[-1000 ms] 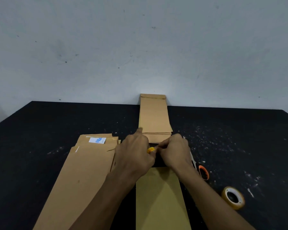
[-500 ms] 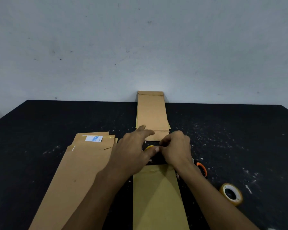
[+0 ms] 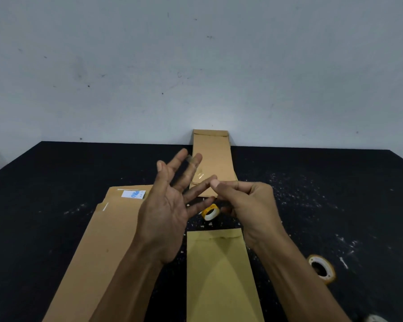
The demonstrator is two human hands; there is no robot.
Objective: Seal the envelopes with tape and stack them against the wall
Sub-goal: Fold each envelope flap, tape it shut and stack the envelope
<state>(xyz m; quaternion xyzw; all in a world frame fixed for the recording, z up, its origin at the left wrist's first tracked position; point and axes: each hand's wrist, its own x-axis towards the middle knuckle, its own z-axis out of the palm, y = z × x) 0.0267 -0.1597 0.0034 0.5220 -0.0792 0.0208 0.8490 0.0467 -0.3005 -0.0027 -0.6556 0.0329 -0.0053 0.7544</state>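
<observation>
Setting: backing onto a pale scuffed wall (image 3: 196, 66), carrying a black table (image 3: 335, 194) flecked with white specks.
Envelope in work: lying flap end away from the body, yellowish envelope (image 3: 219, 275) sitting centre front, flap edge showing no tape that can be made out.
Finished stack: resting as a sealed stack (image 3: 213, 159) at the far edge of the table, its far end touching the wall.
Waiting pile: lying as a brown pile (image 3: 96, 252) to the left, topped by a small white and blue label (image 3: 133, 194).
Tape strip: hanging as a clear strip (image 3: 196, 169) off the left fingertips, faint and hard to trace along its full run.
Left hand: raised left hand (image 3: 165, 214), palm turned up, fingers spread wide apart, strip clinging to a fingertip (image 3: 197, 158) rather than being pinched.
Right hand: hovering right hand (image 3: 249, 205), thumb and forefinger pressed together near the lower end of the strip; contact with the tape looking likely, not certain.
Rolls: standing on edge between the hands, small yellow roll (image 3: 210, 211); lying flat at far right, larger roll (image 3: 321, 268), well apart from the work.
Step in hand: probably freeing and straightening a cut strip before sealing.
Next move calling for: lowering the strip taut across the flap edge, pressing it flat, avoiding folding it onto itself.
</observation>
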